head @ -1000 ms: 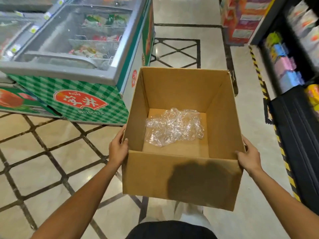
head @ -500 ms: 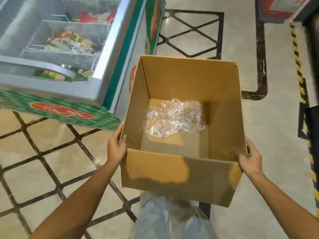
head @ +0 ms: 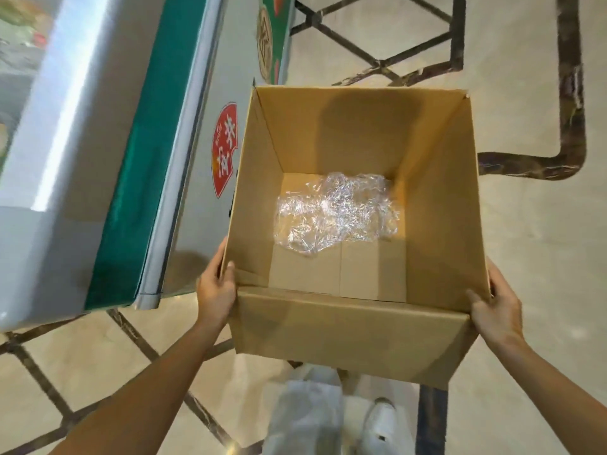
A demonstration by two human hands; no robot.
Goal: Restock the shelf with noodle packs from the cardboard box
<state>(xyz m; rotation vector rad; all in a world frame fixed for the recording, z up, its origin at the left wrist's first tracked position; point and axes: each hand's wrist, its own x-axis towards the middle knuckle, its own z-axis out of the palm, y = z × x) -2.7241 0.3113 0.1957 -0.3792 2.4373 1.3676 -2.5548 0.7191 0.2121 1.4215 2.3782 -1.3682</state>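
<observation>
Marble floor (head: 525, 241) below; left hand (head: 215, 292), right hand (head: 497, 311) grip cardboard box (head: 345, 330) walls; only plastic wrap (head: 338, 215) between. Carry level, clear chest freezer (head: 108, 159) by left hand.

One head-worn camera looks steeply down, close over an open box (head: 358, 326), the floor (head: 525, 257) below, edges somewhat blurred.

The cardboard box (head: 354, 326) is open on top, and only crumpled clear plastic wrap (head: 335, 215) lies on its bottom. A freezer cabinet (head: 184, 165) stands just beside its left wall, crowding the left hand (head: 215, 290). Bare floor (head: 532, 244) lies to the right.
</observation>
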